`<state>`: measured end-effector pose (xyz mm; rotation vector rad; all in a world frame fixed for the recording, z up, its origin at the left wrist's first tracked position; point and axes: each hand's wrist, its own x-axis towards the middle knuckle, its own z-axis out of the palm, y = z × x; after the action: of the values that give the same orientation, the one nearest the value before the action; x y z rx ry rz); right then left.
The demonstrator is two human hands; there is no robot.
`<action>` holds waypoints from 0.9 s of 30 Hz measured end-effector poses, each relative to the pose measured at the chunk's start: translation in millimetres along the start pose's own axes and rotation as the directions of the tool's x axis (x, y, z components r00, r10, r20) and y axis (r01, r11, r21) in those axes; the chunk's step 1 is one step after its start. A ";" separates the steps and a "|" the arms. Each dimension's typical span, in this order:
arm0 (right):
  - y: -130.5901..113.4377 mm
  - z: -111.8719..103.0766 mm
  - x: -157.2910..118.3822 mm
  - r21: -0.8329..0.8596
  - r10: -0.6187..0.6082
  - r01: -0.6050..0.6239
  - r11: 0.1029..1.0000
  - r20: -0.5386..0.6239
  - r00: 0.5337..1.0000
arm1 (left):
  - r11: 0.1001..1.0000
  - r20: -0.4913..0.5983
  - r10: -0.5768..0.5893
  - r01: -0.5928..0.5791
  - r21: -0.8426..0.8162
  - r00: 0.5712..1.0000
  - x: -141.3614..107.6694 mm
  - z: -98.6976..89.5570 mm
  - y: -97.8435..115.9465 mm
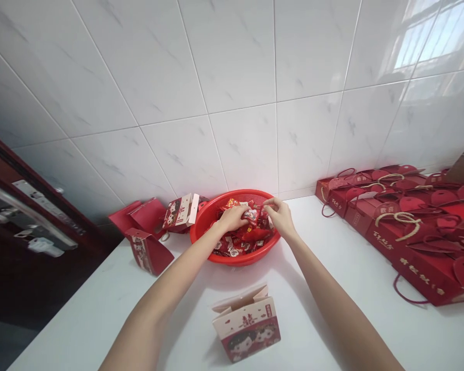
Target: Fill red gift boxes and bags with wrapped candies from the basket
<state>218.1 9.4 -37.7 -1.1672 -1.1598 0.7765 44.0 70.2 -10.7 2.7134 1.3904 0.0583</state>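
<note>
Both of my hands are inside a red plastic basket [235,260] filled with wrapped candies [232,250]. My left hand [234,219] closes its fingers on a wrapped candy [251,215] with a red and pale wrapper. At the basket's right side, my right hand [281,216] pinches at a red wrapper; its fingertips partly hide what it holds. Nearer to me, between my forearms, stands a small cream-and-red gift box [251,327] with its top flaps up. A printed couple decorates its front.
An unfolded red box [149,242] and a cream-and-red box [180,211] stand left of the basket. Rows of red gift boxes with cord handles [394,226] fill the right side. A tiled wall [243,144] rises behind; a dark door with keys [44,246] is at left.
</note>
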 end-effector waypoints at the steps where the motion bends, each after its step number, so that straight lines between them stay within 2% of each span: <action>1: 0.4 0.0 0.3 -0.003 -0.006 0.006 1.000 0.001 1.000 | 0.998 -0.031 -0.024 0.023 -0.050 0.999 1.5 1.4 -2.4; 8: 3.9 1.1 1.9 -0.028 -0.015 0.015 0.999 -0.005 1.000 | 0.944 -0.144 -0.160 0.109 -0.312 0.976 3.3 10.1 -23.4; 12: 3.2 1.1 1.4 -0.022 -0.005 0.005 1.000 0.001 1.000 | 0.883 -0.133 -0.233 0.153 -0.443 0.963 1.9 9.5 -31.5; 16: 1.9 0.9 1.1 -0.032 -0.021 0.020 0.999 -0.004 1.000 | 0.810 -0.079 -0.213 0.131 -0.571 0.974 0.8 9.8 -35.4; 23: 1.8 0.9 1.3 -0.023 -0.005 0.005 1.000 0.012 1.000 | 0.755 -0.018 -0.166 0.115 -0.645 0.986 1.5 14.4 -38.3; 27: 1.7 0.7 1.1 -0.028 -0.006 0.006 1.000 0.014 1.000 | 0.658 0.023 -0.126 0.101 -0.746 0.992 0.5 11.7 -33.7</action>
<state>217.9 11.1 -39.1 -1.1823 -1.1886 0.7670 17.9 89.4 -25.8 1.9276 1.1710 0.5425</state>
